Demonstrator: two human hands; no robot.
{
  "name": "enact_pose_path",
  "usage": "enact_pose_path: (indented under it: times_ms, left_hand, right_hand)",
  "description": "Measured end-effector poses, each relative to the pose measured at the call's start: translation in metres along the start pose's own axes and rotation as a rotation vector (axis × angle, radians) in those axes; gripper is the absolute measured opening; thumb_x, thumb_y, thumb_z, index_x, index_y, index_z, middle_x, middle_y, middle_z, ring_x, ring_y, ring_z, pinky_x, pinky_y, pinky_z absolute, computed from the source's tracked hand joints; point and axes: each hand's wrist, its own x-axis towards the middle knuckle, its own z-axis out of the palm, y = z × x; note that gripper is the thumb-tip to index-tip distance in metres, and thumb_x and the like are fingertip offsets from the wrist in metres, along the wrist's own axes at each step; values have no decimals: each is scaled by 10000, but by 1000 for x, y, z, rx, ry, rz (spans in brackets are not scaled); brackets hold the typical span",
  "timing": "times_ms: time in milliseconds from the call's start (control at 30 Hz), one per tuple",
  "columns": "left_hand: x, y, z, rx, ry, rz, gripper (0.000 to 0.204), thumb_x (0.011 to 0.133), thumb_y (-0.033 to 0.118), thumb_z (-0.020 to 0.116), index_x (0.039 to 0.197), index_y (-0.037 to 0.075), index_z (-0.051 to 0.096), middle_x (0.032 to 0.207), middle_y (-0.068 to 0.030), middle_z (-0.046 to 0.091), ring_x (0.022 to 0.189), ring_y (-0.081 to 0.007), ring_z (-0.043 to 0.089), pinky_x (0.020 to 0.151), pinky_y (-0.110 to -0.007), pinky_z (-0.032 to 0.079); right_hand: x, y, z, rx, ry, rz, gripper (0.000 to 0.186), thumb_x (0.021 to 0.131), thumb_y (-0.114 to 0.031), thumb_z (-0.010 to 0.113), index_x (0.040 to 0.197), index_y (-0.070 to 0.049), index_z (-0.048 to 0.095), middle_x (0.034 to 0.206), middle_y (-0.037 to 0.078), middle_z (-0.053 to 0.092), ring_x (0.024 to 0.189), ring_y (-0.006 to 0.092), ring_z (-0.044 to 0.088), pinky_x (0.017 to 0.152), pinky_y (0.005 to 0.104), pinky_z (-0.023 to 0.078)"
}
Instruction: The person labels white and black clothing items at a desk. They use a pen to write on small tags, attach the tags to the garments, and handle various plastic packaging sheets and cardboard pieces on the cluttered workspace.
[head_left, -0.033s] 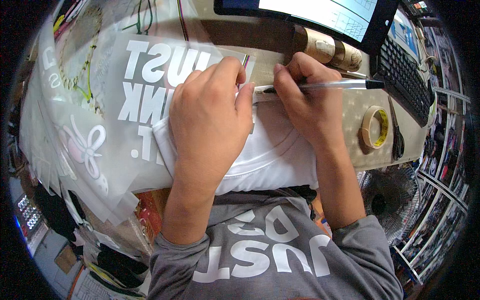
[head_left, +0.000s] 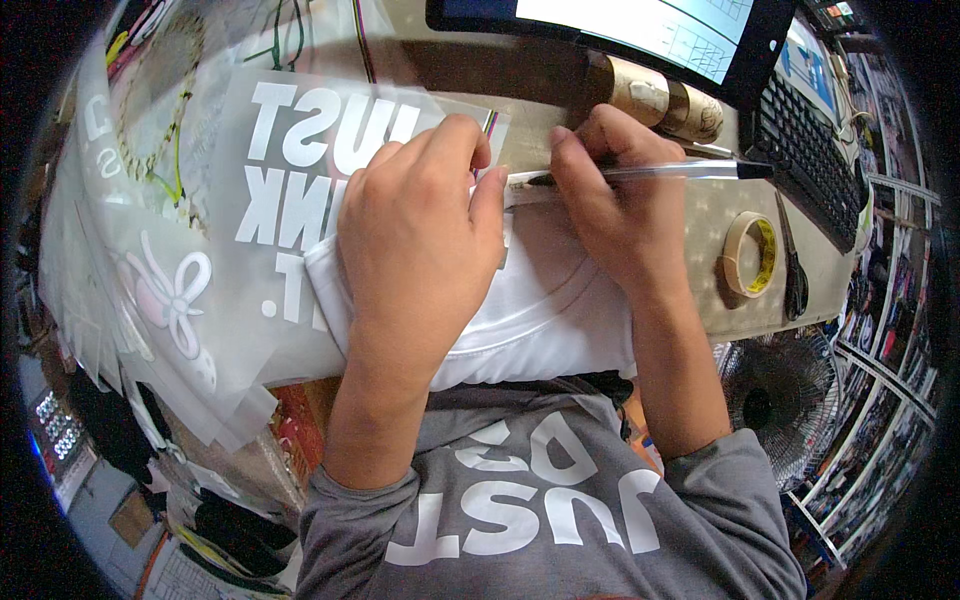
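Note:
My right hand [head_left: 620, 200] is closed around a clear pen with a black cap [head_left: 700, 171], its tip on a small pale strip [head_left: 522, 190], perhaps a label, at the edge of a folded white fabric [head_left: 545, 300]. My left hand [head_left: 420, 230] has curled fingers at the same edge, thumb and forefinger on the strip; the fingertips are partly hidden. Under and left of it lies a translucent sheet with large white mirrored lettering [head_left: 285, 120].
Tape roll [head_left: 740, 255] and black scissors [head_left: 795, 280] lie at the right. Behind are two cardboard rolls [head_left: 640, 90], a black keyboard [head_left: 805, 160] and a screen [head_left: 630, 30]. Translucent sheets [head_left: 170, 300] cover the left side. A fan [head_left: 770, 400] stands below the table's right edge.
My right hand and the pen have shifted very slightly to the right; my left hand stays in place.

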Motion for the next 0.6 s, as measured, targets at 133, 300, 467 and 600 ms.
enact_pose_path:
  times_ms: [133,300,467,600]
  left_hand:
    - [0,-1,1,-7,3,6,148,751,114,690,777,31,571,676,-100,581,650,-266,575,609,-381,437]
    - [0,0,0,6,-8,-8,146,752,118,688,778,36,570,671,-95,574,643,-268,568,606,-383,433]
    - [2,1,-1,-2,-17,-8,142,753,118,685,775,43,567,666,-92,564,643,-272,560,606,-389,427]
    - [0,0,-2,0,-11,-10,144,754,115,684,776,39,564,668,-92,565,649,-272,563,608,-391,427]
  right_hand:
    - [1,-3,1,-5,17,-8,221,785,-102,635,645,-1,497,553,149,532,459,195,509,456,323,396]
    - [2,-1,-2,-28,-22,-29,196,777,-97,629,662,0,503,575,146,547,493,213,544,480,327,417]
    - [2,-2,-4,4,-38,-9,166,771,-95,626,686,-4,516,594,140,562,520,228,564,499,331,428]
    - [1,-4,-3,24,-47,-15,152,777,-89,622,699,-6,522,599,134,564,520,218,555,499,328,428]
